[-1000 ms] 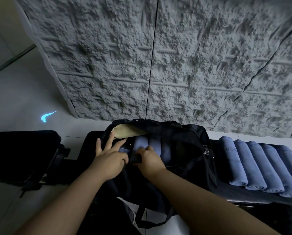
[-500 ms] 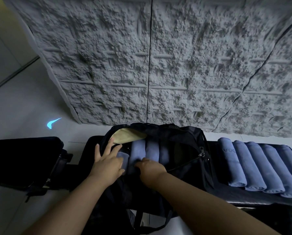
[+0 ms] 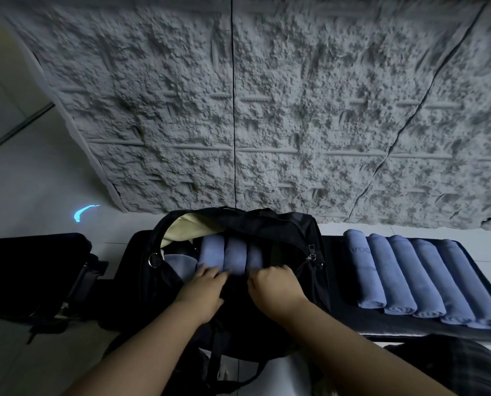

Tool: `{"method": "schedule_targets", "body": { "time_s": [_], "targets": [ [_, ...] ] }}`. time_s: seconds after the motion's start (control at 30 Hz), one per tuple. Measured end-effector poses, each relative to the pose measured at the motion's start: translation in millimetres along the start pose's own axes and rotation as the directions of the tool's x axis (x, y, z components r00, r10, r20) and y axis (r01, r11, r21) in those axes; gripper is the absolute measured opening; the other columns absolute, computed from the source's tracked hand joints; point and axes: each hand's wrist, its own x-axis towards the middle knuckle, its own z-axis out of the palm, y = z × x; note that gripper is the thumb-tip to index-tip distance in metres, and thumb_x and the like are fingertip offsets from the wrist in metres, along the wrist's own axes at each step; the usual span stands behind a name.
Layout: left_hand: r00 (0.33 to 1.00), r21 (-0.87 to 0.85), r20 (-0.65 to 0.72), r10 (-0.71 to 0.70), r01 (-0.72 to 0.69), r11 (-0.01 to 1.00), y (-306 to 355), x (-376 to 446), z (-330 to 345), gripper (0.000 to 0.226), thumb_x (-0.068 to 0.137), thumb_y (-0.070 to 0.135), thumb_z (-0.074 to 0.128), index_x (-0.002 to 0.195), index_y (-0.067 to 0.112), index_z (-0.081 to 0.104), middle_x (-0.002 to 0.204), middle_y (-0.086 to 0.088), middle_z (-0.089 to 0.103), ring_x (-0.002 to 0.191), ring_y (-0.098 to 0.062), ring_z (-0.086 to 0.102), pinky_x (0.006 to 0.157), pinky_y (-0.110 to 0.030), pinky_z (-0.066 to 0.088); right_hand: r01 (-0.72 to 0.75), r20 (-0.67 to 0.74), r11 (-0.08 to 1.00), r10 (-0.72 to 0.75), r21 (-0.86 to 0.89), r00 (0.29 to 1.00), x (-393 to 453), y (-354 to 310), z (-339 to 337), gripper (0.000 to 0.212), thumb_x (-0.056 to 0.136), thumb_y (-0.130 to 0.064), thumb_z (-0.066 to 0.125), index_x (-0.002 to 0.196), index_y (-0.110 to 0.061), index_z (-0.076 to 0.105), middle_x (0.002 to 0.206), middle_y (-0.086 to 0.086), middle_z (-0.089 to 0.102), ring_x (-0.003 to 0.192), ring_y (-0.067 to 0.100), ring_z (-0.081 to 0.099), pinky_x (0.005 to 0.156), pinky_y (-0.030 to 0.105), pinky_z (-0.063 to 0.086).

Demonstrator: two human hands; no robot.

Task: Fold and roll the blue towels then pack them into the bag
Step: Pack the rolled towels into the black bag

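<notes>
Blue rolled terry towels (image 3: pixel 229 254), three of them, lie side by side inside the open black fabric bag (image 3: pixel 281 224), ends pointing toward me. Five more blue rolled towels (image 3: pixel 418 275) wait in a row on the black padded mat (image 3: pixel 472 252) at three o'clock from the bag, well apart from my hands.

I judge these rolls soft, light and squashy. They will compress to fit but can loosen if grabbed by one end, so the best hold is around the middle of a roll, with the loose flap trapped underneath.

My left hand (image 3: pixel 202 290) sits at the near end of the leftmost packed roll, fingers curled down onto it at twelve o'clock from my wrist. My right hand (image 3: pixel 275 290) is at the bag's near edge, fingers bent over the dark rim just below the rightmost roll. Whether that grip pinches towel or bag fabric I cannot tell; the fingertips are hidden.

At nine o'clock of the rolls, a translucent container (image 3: pixel 180 260) and pale lining (image 3: pixel 187 227) show inside the bag.
</notes>
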Motion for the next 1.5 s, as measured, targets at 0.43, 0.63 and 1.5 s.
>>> {"method": "schedule_targets", "body": {
  "time_s": [0.43,0.63,1.5],
  "targets": [
    [0.994,0.07,0.112,-0.014,0.006,0.998,31.9,8.6,-31.1,0.033,0.097,0.037,0.042,0.129,0.03,0.047,0.134,0.0,0.045,0.125,-0.028,0.036,0.104,-0.044,0.032,0.117,-0.461,0.99,-0.069,0.076,0.885,-34.1,48.3,1.0,0.019,0.086,-0.035,0.048,0.08,-0.026,0.063,0.071,-0.007,0.057,0.07,0.017,0.052,0.058,0.029,0.037],
    [0.942,-0.082,-0.328,0.075,-0.108,0.991,87.6,7.4,-33.1,0.045,0.094,0.028,0.042,0.138,0.033,0.036,0.136,0.008,0.042,0.126,-0.02,0.036,0.105,-0.038,0.029,0.191,-0.665,0.941,0.045,0.278,0.745,-54.6,65.6,-8.9,0.013,0.09,-0.02,0.052,0.1,-0.017,0.058,0.096,0.003,0.058,0.084,0.021,0.047,0.077,0.029,0.039],
    [0.915,-0.437,-0.403,-0.018,-0.175,0.882,83.9,15.9,-85.9,0.014,0.092,0.024,0.055,0.103,0.024,0.064,0.154,0.001,0.025,0.145,-0.011,0.005,0.115,-0.033,0.013,-0.784,0.32,0.44,0.739,0.438,0.593,-38.6,162.5,46.8,0.056,0.083,-0.023,0.069,0.122,-0.002,0.033,0.123,0.019,0.047,0.111,0.035,0.053,0.093,0.043,0.046]
  ]
}}
